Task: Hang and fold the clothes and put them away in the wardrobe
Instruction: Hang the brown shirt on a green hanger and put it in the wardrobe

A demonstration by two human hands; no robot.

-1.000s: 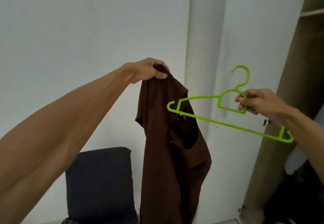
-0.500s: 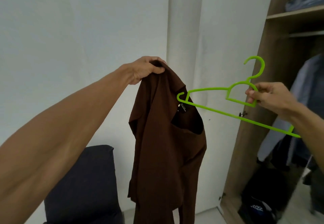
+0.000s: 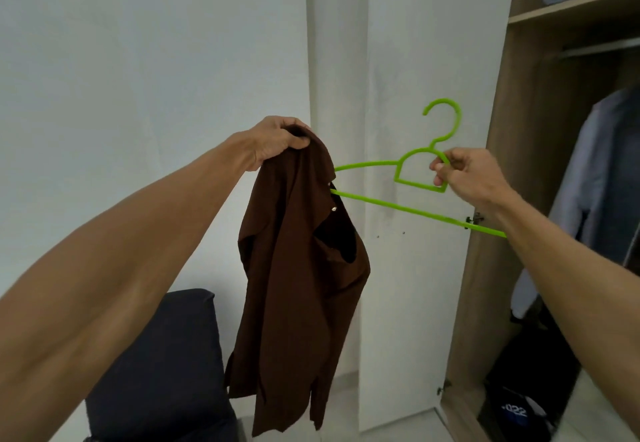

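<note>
A brown shirt [image 3: 298, 289] hangs in the air from its collar, which my left hand [image 3: 277, 142] grips from above. My right hand [image 3: 467, 177] pinches a bright green plastic hanger [image 3: 408, 182] at the small triangle under its hook. The hanger's left tip is tucked inside the shirt's neck opening and hidden by the cloth. Its right end is hidden behind my right forearm. The open wardrobe [image 3: 519, 199] stands to the right, with a rail near the top.
Several garments [image 3: 595, 182] hang inside the wardrobe, folded clothes lie on its upper shelf [image 3: 571, 5], and a dark bag [image 3: 512, 410] sits on its floor. The white wardrobe door [image 3: 415, 61] stands behind the hanger. A dark cushion [image 3: 162, 372] is at lower left.
The hanger's left tip has slid from in front of the shirt into its neck opening. My view has turned right, showing more of the wardrobe.
</note>
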